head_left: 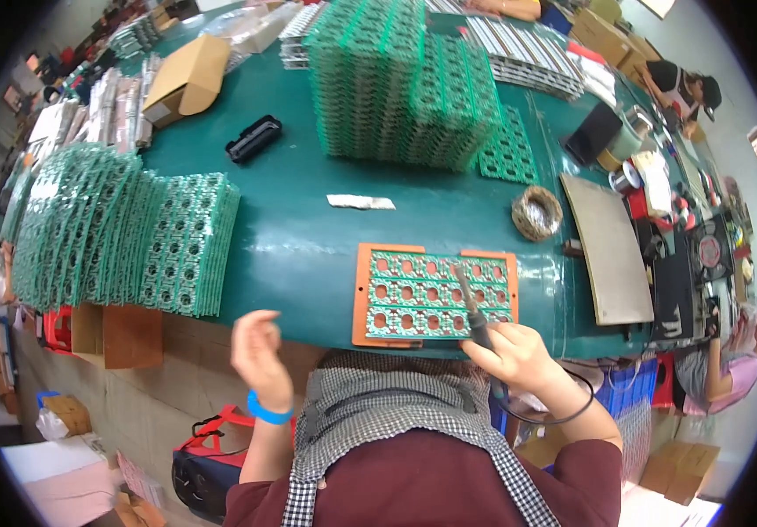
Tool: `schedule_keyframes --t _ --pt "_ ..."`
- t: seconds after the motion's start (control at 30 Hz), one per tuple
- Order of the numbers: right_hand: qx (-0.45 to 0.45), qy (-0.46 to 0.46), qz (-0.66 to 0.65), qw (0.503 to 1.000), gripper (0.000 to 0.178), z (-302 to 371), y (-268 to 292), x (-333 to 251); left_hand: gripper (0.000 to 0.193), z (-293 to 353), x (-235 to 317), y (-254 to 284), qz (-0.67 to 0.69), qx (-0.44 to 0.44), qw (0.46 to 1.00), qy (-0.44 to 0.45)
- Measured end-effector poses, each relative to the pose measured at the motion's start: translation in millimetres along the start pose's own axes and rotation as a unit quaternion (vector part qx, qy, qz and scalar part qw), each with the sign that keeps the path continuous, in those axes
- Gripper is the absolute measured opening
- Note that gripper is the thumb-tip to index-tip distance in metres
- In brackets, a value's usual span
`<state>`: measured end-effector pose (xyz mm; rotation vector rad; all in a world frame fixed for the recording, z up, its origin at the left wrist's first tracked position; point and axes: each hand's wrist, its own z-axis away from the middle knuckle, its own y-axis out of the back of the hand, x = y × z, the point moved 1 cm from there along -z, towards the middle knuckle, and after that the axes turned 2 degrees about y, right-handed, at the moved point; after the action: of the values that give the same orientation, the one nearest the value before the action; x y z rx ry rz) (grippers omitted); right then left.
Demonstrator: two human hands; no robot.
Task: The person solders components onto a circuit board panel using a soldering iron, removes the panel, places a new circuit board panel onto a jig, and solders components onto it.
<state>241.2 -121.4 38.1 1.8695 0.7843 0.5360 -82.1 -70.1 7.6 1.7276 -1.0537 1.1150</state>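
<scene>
My right hand (519, 356) is closed round the handle of a soldering iron (477, 323). Its metal tip slants up and left over a green circuit board panel (431, 307) with rows of round holes; whether it touches the board I cannot tell. The panel lies in an orange-brown fixture (361, 303) at the table's near edge. Off to the left of the fixture, just past that edge, my left hand (260, 356) is raised, fingers loosely bent and apart, with nothing visible in it. A blue band circles that wrist.
Tall stacks of green panels (369, 97) stand at the back, and a leaning row of panels (189, 241) at left. On the green table (290, 246) are a white strip (361, 202), a ring-shaped holder (536, 213), a black case (253, 139) and a flat grey board (607, 255).
</scene>
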Motion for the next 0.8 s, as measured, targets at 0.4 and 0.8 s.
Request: schedule_keyframes --t 0.4,0.8 --pt "0.051 -0.251 -0.100 0.961 0.034 9.0 14.7 52.4 0.035 -30.4 20.0 -72.1 -0.291 -0.423 0.812 -0.279" --pt "-0.027 -0.275 -0.195 0.941 0.037 -14.6 -4.2 76.3 0.026 -56.4 -6.3 -86.7 -0.161 -0.419 0.881 -0.146"
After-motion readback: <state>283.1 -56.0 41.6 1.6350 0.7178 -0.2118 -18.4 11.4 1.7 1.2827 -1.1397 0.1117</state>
